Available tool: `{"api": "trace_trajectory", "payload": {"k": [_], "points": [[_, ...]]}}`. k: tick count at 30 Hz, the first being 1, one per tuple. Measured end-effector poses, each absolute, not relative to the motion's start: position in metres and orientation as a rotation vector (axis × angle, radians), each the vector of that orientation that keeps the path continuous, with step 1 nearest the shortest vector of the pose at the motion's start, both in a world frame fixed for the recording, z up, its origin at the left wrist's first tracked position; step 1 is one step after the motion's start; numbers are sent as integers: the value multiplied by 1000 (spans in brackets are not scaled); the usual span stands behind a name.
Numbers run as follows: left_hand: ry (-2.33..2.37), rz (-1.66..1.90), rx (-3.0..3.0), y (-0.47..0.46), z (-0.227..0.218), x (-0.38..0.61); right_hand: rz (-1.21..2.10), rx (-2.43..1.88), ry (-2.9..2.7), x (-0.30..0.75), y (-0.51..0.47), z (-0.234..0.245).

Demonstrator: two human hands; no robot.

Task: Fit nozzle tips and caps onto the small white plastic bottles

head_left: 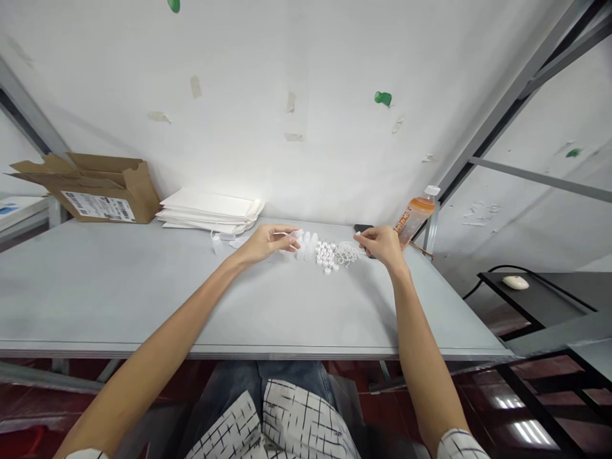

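Both my arms reach out over a grey table. My left hand is closed in a pinch on a small white bottle. My right hand is also pinched, on something small and white at the edge of a tangle of thin white strings. Between the hands stand several small white bottles and a cluster of small white caps.
A stack of flat white bags lies at the back by the wall. An open cardboard box sits at the back left. An orange drink bottle leans at the back right beside a dark object. A black desk with a mouse stands to the right.
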State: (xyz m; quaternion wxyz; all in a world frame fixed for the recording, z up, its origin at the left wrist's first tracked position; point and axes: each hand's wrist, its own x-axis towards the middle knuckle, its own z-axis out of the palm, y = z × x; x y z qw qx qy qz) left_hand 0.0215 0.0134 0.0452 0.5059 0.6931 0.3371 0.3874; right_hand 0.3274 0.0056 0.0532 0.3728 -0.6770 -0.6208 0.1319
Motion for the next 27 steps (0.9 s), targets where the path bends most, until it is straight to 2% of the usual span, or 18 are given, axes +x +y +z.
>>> {"api": "trace_trajectory", "payload": {"k": [5,13,27], "points": [[973,1071,1896,16,51,16,109,-2059,-1753,321,12,44],[1049,1242,1800,22,46,10,193,-2042,-1751,320,9,45],[1486,995,1957,11,13,33,229,-1948,-1753,326,9,45]]}}
